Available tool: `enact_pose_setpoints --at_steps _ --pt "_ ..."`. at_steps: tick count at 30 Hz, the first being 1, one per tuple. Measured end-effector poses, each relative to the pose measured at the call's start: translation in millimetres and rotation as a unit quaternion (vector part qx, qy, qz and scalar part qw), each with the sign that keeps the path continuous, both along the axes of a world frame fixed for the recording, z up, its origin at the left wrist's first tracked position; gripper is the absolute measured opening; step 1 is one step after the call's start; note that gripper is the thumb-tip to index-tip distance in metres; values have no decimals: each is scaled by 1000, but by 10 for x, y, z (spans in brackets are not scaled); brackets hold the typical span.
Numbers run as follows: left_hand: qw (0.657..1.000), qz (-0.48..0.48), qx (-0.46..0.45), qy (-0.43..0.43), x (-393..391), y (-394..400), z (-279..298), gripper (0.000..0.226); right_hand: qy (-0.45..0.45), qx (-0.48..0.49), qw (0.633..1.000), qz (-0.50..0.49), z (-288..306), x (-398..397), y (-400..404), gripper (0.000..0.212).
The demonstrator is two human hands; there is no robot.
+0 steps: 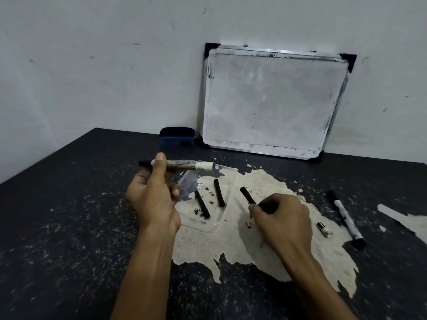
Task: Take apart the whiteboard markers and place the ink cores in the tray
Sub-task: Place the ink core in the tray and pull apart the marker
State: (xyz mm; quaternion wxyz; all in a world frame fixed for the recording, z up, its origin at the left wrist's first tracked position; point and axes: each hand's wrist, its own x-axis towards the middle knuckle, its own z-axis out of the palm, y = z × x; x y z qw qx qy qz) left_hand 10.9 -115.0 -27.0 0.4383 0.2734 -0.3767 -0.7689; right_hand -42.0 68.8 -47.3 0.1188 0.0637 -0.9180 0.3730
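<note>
Desk (69, 204) — lying across the lower frame. Tray (221, 224) — sitting at centre, holding two ink cores (219, 192). Left hand (152, 195) — fingers gripping an emptied marker barrel (180, 165). Right hand (283, 218) — fingers pinching a third core (247, 195); advisable lowering it flat beside the others.

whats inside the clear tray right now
Two black ink cores and some dark crumbs lie in the clear tray. The left hand covers its left edge.
</note>
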Motion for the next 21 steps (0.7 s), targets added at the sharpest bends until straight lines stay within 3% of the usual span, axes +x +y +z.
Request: enact_pose_setpoints --at_steps 4,8,21 --pt "1000 -16 25 -7 -1 5 11 25 157 -131 974 93 263 206 -27 8" --pt "999 -26 44 9 10 -25 19 27 267 -158 936 165 431 407 -110 7" --pt "995 -51 83 34 16 -89 -11 31 279 -121 933 193 432 444 -151 15"
